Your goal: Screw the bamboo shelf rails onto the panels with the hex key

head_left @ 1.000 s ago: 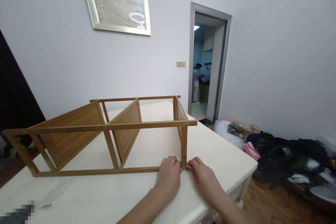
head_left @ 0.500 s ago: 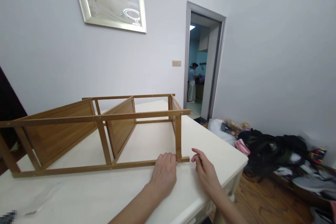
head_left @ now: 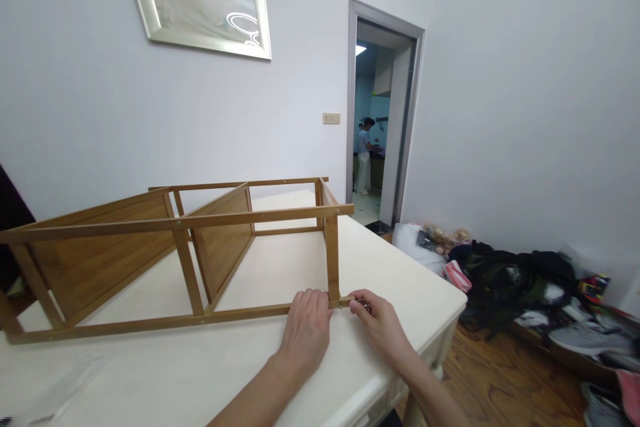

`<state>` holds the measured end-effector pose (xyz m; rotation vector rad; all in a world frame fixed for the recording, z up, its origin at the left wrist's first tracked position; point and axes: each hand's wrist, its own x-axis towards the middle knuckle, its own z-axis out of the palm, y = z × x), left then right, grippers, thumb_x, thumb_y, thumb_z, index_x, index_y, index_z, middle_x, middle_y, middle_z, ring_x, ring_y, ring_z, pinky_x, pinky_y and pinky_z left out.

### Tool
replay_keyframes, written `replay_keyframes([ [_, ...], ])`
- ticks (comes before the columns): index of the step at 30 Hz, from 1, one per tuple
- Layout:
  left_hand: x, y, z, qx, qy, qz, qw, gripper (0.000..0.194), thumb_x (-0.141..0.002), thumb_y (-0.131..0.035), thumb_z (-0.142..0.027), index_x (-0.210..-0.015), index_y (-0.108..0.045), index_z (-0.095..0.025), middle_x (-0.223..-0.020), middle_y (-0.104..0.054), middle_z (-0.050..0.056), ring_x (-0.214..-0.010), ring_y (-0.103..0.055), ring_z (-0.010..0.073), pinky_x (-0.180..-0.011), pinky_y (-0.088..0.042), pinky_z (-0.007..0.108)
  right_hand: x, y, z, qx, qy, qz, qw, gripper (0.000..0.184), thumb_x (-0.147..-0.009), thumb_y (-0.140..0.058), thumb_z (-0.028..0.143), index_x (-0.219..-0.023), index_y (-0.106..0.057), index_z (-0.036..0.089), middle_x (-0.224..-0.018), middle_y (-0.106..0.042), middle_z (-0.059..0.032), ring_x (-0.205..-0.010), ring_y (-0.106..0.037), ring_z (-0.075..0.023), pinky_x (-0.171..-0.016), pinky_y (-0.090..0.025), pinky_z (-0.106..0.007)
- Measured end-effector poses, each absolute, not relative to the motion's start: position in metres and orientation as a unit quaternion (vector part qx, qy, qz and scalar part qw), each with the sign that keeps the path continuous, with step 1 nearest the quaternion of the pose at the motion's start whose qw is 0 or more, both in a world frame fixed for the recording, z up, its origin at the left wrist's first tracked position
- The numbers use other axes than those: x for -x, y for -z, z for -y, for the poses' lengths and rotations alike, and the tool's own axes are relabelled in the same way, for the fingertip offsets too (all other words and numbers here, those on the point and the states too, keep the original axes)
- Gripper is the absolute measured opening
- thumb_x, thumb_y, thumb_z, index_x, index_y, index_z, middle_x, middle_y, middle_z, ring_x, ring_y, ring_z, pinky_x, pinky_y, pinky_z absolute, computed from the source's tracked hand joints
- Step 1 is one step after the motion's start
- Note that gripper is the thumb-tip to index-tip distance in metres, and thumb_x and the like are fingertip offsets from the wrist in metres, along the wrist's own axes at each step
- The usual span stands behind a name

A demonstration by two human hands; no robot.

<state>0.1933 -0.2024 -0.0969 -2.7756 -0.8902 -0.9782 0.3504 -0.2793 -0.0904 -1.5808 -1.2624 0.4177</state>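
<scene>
A brown wooden shelf rack (head_left: 220, 250) lies on its side on a white table (head_left: 400, 280), its panels standing upright between the rails. My left hand (head_left: 306, 330) is closed over the near lower rail, close to the corner where an upright bar meets it. At the short rail end just right of that corner, my right hand (head_left: 383, 323) has its thumb and index finger pinched on the tip. Whether a small part is also between those fingers I cannot make out. The left palm and the underside of the rail are hidden.
A clear plastic bag (head_left: 70, 387) lies on the table's near left. Right of the table, bags and clothes (head_left: 510, 287) and grey shoes (head_left: 580, 333) are piled by the wall. A person (head_left: 364, 153) stands beyond the doorway (head_left: 385, 113).
My right hand has moved left, from apart beside the rail end to touching it. My left hand stays on the rail. The view has shifted slightly.
</scene>
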Motion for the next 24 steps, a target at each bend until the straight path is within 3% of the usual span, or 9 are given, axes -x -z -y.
replay_keyframes([
  [3, -0.191, 0.091, 0.213, 0.862, 0.396, 0.302, -0.091, 0.021, -0.083, -0.052, -0.009, -0.101, -0.058, -0.018, -0.098, -0.061, 0.009, -0.096, -0.053, 0.0273, -0.087, -0.041, 0.044, -0.351, 0.093, 0.279, 0.658, -0.168, 0.519, 0.519, 0.023, -0.085, -0.052, 0.035, -0.086, -0.069, 0.019, -0.074, -0.07, -0.0027, -0.071, -0.061, -0.0193, -0.065, -0.042, -0.028],
  [6, -0.191, 0.086, 0.228, 0.753, 0.449, 0.353, -0.328, 0.013, -0.079, -0.063, -0.018, -0.092, -0.06, -0.019, -0.092, -0.061, 0.008, -0.091, -0.056, 0.0259, -0.088, -0.043, 0.043, -0.351, 0.093, 0.279, 0.657, -0.168, 0.512, 0.527, 0.023, -0.085, -0.052, 0.034, -0.087, -0.069, 0.019, -0.075, -0.069, -0.0029, -0.071, -0.061, -0.0195, -0.066, -0.042, -0.029],
  [9, -0.194, 0.084, 0.235, 0.542, 0.39, 0.383, -0.639, 0.015, -0.08, -0.066, -0.029, -0.083, -0.058, -0.017, -0.078, -0.062, 0.006, -0.071, -0.061, 0.0206, -0.076, -0.05, 0.038, -0.351, 0.094, 0.278, 0.653, -0.169, 0.506, 0.538, 0.024, -0.085, -0.052, 0.036, -0.088, -0.069, 0.019, -0.074, -0.069, -0.0028, -0.071, -0.061, -0.0194, -0.067, -0.042, -0.029],
  [12, -0.196, 0.082, 0.229, 0.315, 0.338, 0.322, -0.827, 0.025, -0.084, -0.064, -0.032, -0.095, -0.059, -0.01, -0.097, -0.068, 0.017, -0.087, -0.068, 0.0233, -0.086, -0.052, 0.036, -0.351, 0.094, 0.278, 0.648, -0.169, 0.507, 0.542, 0.025, -0.086, -0.052, 0.037, -0.086, -0.069, 0.019, -0.072, -0.067, -0.0023, -0.07, -0.061, -0.0191, -0.067, -0.043, -0.029],
  [15, -0.193, 0.081, 0.217, 0.2, 0.324, 0.255, -0.889, 0.043, -0.088, -0.058, -0.04, -0.113, -0.055, -0.005, -0.12, -0.063, 0.024, -0.111, -0.064, 0.0274, -0.098, -0.049, 0.037, -0.35, 0.094, 0.278, 0.647, -0.159, 0.513, 0.541, 0.026, -0.086, -0.053, 0.039, -0.087, -0.069, 0.019, -0.073, -0.068, -0.0025, -0.07, -0.061, -0.0193, -0.066, -0.044, -0.029],
  [19, -0.188, 0.08, 0.21, 0.17, 0.288, 0.198, -0.921, 0.068, -0.088, -0.053, -0.052, -0.131, -0.043, 0.001, -0.131, -0.056, 0.028, -0.123, -0.056, 0.0312, -0.103, -0.046, 0.04, -0.348, 0.096, 0.28, 0.647, -0.137, 0.514, 0.546, 0.027, -0.087, -0.054, 0.042, -0.089, -0.069, 0.019, -0.077, -0.071, -0.0042, -0.068, -0.061, -0.0194, -0.065, -0.046, -0.029],
  [24, -0.188, 0.08, 0.212, 0.167, 0.285, 0.194, -0.924, 0.074, -0.088, -0.05, -0.055, -0.137, -0.038, 0.0, -0.135, -0.052, 0.028, -0.128, -0.052, 0.0309, -0.104, -0.044, 0.04, -0.348, 0.101, 0.287, 0.648, -0.102, 0.467, 0.593, 0.035, -0.09, -0.048, 0.044, -0.109, -0.062, 0.019, -0.078, -0.07, -0.0043, -0.068, -0.062, -0.0195, -0.067, -0.049, -0.031],
])
